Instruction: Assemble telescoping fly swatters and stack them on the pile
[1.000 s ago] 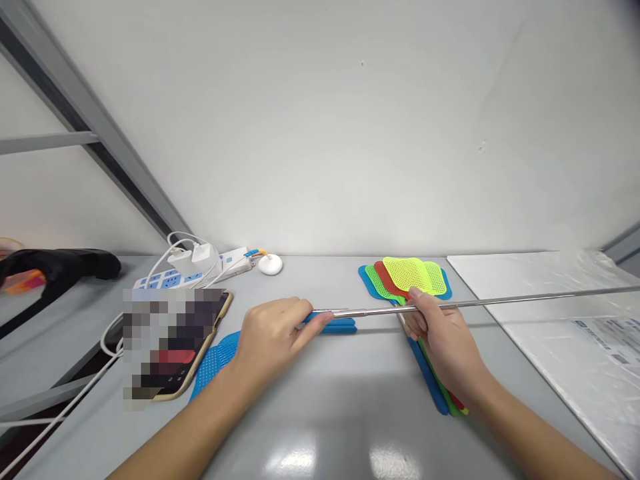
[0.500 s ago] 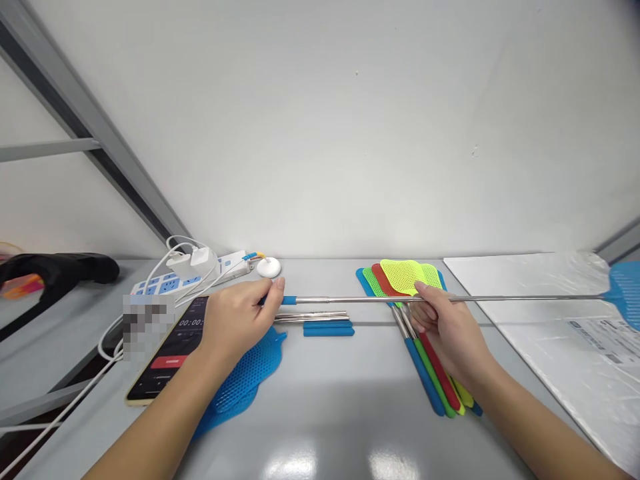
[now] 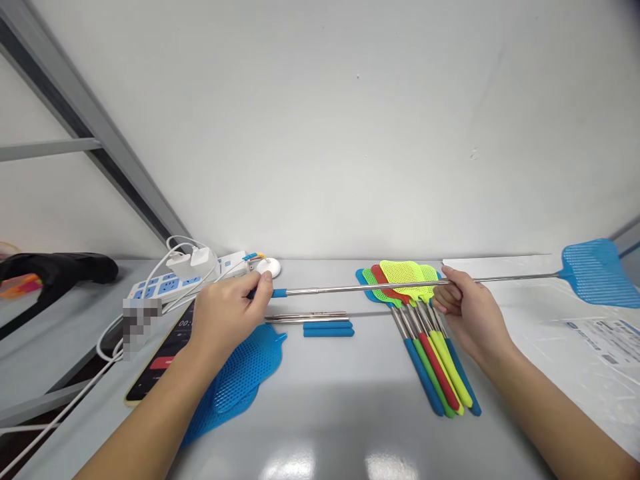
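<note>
While the left hand (image 3: 227,310) encloses the blue handle (image 3: 279,293) and the right hand (image 3: 473,307) pinches the metal shaft (image 3: 345,289), the blue swatter (image 3: 400,285) spans above the worktop (image 3: 325,393). Axial force should limit bending; clearance from the fanned swatters (image 3: 423,333) should prevent snagging.

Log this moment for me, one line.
left hand: grips blue handle | right hand: holds metal rod | blue swatter head: far right | coloured swatters: fanned on table
</note>
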Demonstrator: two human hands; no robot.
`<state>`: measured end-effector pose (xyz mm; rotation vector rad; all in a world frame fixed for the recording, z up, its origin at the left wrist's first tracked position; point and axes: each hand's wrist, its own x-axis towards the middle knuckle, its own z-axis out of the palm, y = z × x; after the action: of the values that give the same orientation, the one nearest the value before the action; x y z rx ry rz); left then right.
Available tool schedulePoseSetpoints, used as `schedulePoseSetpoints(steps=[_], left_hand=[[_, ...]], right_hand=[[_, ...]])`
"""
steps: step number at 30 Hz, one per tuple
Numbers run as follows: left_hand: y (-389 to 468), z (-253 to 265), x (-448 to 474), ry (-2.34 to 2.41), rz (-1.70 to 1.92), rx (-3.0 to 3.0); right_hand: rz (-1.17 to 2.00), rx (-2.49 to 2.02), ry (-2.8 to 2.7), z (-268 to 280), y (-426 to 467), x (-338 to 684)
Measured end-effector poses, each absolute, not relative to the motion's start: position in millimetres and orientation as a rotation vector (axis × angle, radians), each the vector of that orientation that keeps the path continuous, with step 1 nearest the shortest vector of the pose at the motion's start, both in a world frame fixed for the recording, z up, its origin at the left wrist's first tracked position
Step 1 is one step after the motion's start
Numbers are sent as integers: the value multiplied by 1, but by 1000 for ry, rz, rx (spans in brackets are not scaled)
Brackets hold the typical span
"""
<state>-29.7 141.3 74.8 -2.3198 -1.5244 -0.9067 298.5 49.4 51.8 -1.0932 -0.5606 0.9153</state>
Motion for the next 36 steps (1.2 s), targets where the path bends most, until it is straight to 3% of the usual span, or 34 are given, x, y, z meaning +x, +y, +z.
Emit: schedulePoseSetpoints(steps=[17,36], left_hand=[[135,61,-22,-1523,-1031,-2270],[101,44,11,-1380,-972,-2624]], right_hand=[[853,-1083,-586,45,48,280],[917,-1221,-697,34,37,237]])
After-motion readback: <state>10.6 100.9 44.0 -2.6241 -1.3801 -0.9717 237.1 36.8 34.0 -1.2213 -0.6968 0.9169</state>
